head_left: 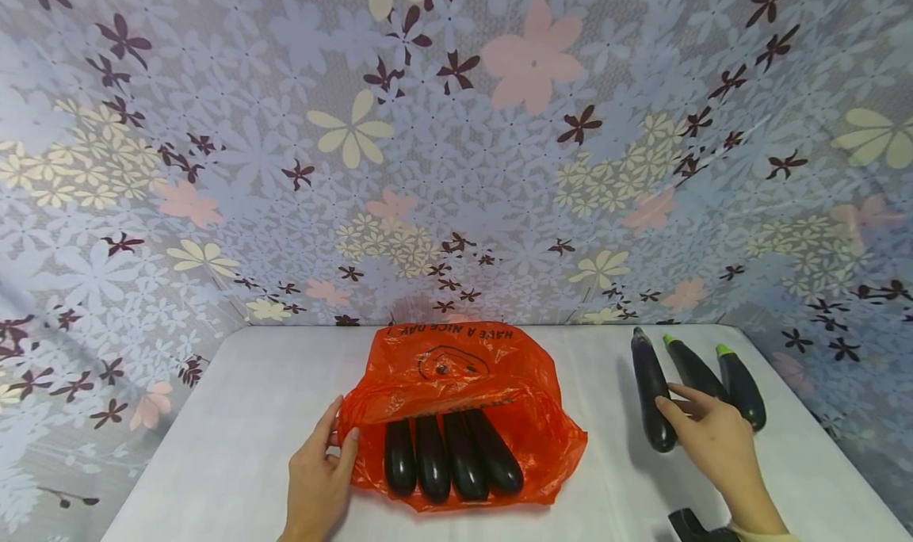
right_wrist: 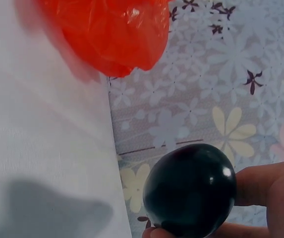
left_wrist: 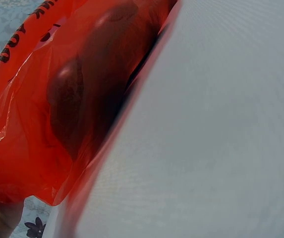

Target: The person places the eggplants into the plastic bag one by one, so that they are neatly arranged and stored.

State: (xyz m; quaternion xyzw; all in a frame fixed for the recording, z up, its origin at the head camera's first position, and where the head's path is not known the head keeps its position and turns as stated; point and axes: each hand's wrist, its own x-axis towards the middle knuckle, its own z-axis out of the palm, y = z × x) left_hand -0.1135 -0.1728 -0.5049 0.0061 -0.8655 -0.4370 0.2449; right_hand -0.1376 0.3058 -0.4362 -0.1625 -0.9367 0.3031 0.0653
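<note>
An orange plastic bag (head_left: 456,368) lies at the middle of the white table (head_left: 242,415), its mouth toward me. Several dark eggplants (head_left: 449,459) lie side by side in it. My left hand (head_left: 335,443) pinches the bag's left edge at the mouth. In the left wrist view the bag (left_wrist: 37,124) shows an eggplant (left_wrist: 67,104) through the film. Three more eggplants lie at the right: left (head_left: 649,383), middle (head_left: 688,366), right (head_left: 742,387). My right hand (head_left: 688,403) grips the middle one. In the right wrist view my fingers (right_wrist: 265,188) curl round its rounded end (right_wrist: 189,188).
A floral cloth (head_left: 456,169) hangs behind the table and down both sides. The table's far edge runs just behind the bag, and its right edge passes close to the loose eggplants. A dark strap (head_left: 688,524) shows at my right wrist.
</note>
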